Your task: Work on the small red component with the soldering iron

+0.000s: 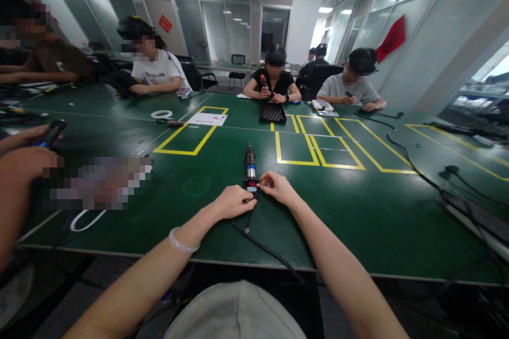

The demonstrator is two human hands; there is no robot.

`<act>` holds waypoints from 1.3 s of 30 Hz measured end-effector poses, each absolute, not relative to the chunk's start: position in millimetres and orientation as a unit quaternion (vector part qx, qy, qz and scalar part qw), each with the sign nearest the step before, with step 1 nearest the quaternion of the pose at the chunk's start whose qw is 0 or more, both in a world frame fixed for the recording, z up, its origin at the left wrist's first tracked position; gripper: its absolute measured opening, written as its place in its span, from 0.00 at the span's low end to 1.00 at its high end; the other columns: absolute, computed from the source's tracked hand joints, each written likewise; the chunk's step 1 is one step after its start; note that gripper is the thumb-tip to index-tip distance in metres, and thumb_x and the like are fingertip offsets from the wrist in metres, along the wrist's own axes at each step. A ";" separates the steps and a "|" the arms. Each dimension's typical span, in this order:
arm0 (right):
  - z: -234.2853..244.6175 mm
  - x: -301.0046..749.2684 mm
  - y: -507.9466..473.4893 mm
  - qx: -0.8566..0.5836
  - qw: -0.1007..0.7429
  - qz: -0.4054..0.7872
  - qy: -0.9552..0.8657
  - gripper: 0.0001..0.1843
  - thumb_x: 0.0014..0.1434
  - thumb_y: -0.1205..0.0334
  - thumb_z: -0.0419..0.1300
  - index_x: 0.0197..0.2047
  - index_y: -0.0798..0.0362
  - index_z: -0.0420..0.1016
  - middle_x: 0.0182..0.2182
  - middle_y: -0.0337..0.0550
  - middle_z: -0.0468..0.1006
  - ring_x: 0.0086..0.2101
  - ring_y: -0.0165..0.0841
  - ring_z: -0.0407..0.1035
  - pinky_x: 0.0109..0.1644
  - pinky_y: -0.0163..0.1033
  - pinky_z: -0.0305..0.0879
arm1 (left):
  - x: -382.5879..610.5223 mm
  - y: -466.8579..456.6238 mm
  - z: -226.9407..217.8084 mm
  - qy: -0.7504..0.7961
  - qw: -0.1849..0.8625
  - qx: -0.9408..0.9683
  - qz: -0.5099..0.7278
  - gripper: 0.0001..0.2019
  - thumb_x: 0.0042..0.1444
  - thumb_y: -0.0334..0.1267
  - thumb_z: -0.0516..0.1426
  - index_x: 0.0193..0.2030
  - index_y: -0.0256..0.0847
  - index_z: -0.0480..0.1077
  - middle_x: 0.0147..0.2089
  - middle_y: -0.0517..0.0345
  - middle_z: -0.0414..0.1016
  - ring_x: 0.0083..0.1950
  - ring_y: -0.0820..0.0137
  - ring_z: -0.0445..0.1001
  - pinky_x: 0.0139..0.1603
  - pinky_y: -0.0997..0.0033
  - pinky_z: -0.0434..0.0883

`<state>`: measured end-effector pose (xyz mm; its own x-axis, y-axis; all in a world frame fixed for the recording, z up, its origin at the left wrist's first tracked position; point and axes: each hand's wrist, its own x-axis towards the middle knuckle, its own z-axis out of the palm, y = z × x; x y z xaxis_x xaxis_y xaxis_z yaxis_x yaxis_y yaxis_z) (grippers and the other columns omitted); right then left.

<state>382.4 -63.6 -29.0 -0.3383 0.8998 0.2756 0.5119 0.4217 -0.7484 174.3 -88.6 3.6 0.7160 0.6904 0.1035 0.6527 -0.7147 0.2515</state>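
Note:
A corded electric screwdriver (250, 164) lies on the green table in front of me, its bit pointing away. Its casing looks opened, with a silver and blue motor part and a red part showing. My left hand (235, 202) is closed on the rear end of the screwdriver, near the black cord (267, 250). At the right side of the red part, the fingers of my right hand (277, 186) are pinched together. What sits between them is too small to make out. A thin dark strip with a small ring at its end (247, 230) lies just below my left hand.
Yellow tape rectangles (297, 162) mark the green table (222, 243). To the left are a person's hands with a dark tool (51, 132) and a blurred-out item (101, 183). Across sit several people, one behind a black tray (272, 113). Cables and a power strip (477, 217) lie right.

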 end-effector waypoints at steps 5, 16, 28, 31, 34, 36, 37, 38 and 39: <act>-29.8 387.7 -61.8 -0.446 0.363 0.339 -0.745 0.10 0.56 0.59 0.60 0.36 0.57 0.76 0.30 0.42 0.78 0.28 0.29 0.67 0.34 0.33 0.61 | 172.7 -89.8 3.4 0.367 0.111 0.918 0.102 0.20 0.61 0.45 0.49 0.20 0.38 0.64 0.22 0.59 0.70 0.24 0.75 0.66 0.28 0.74 0.53; -33.9 389.5 -59.3 -0.460 0.356 0.391 -0.713 0.16 0.57 0.65 0.52 0.41 0.56 0.80 0.33 0.44 0.81 0.29 0.30 0.71 0.34 0.34 0.65 | 173.8 -95.4 7.2 0.397 0.158 0.893 0.140 0.22 0.62 0.46 0.48 0.20 0.38 0.65 0.20 0.60 0.69 0.23 0.74 0.65 0.29 0.75 0.55; -33.0 386.8 -59.4 -0.451 0.364 0.442 -0.685 0.18 0.52 0.70 0.50 0.41 0.58 0.79 0.28 0.42 0.79 0.28 0.29 0.71 0.31 0.32 0.65 | 202.7 -56.3 -1.8 0.441 0.062 0.880 0.163 0.18 0.60 0.50 0.49 0.49 0.46 0.72 0.65 0.53 0.63 0.69 0.58 0.54 0.67 0.46 0.50; -32.9 386.3 -59.7 -0.447 0.380 0.461 -0.666 0.18 0.52 0.70 0.51 0.43 0.57 0.77 0.33 0.43 0.80 0.28 0.27 0.71 0.31 0.31 0.65 | 207.8 -52.6 -8.6 0.478 0.052 0.866 0.135 0.15 0.61 0.47 0.48 0.43 0.48 0.73 0.64 0.57 0.66 0.70 0.53 0.51 0.66 0.33 0.41; -31.9 386.3 -60.4 -0.440 0.389 0.472 -0.658 0.16 0.53 0.69 0.52 0.43 0.57 0.75 0.36 0.44 0.80 0.28 0.26 0.70 0.30 0.31 0.65 | 206.1 -56.6 -6.7 0.505 0.042 0.851 0.138 0.12 0.59 0.46 0.50 0.40 0.48 0.73 0.63 0.62 0.65 0.68 0.47 0.53 0.61 0.23 0.35; -31.5 386.9 -60.8 -0.443 0.389 0.474 -0.654 0.14 0.54 0.68 0.53 0.43 0.57 0.74 0.36 0.44 0.80 0.28 0.26 0.70 0.30 0.31 0.65 | 200.2 -59.0 -2.9 0.514 0.042 0.846 0.135 0.11 0.58 0.45 0.51 0.38 0.48 0.73 0.63 0.62 0.66 0.66 0.46 0.56 0.60 0.22 0.35; -31.5 387.4 -60.8 -0.446 0.389 0.474 -0.653 0.14 0.55 0.67 0.53 0.43 0.57 0.74 0.35 0.44 0.80 0.28 0.26 0.70 0.30 0.30 0.65 | 195.4 -59.2 -1.0 0.517 0.041 0.844 0.134 0.11 0.58 0.45 0.51 0.37 0.48 0.73 0.63 0.63 0.66 0.65 0.47 0.57 0.60 0.22 0.35; -31.8 388.0 -60.8 -0.447 0.388 0.473 -0.653 0.14 0.55 0.67 0.53 0.43 0.57 0.74 0.35 0.44 0.80 0.28 0.26 0.70 0.30 0.30 0.65 | 189.3 -58.5 0.6 0.522 0.040 0.842 0.131 0.11 0.58 0.45 0.51 0.37 0.47 0.73 0.63 0.63 0.66 0.65 0.48 0.57 0.61 0.23 0.34; -32.1 388.5 -60.7 -0.447 0.387 0.472 -0.654 0.13 0.56 0.66 0.53 0.43 0.57 0.73 0.36 0.44 0.80 0.28 0.26 0.70 0.30 0.30 0.65 | 181.8 -56.8 1.8 0.528 0.040 0.839 0.128 0.11 0.58 0.45 0.51 0.37 0.47 0.73 0.63 0.63 0.66 0.65 0.48 0.57 0.61 0.24 0.34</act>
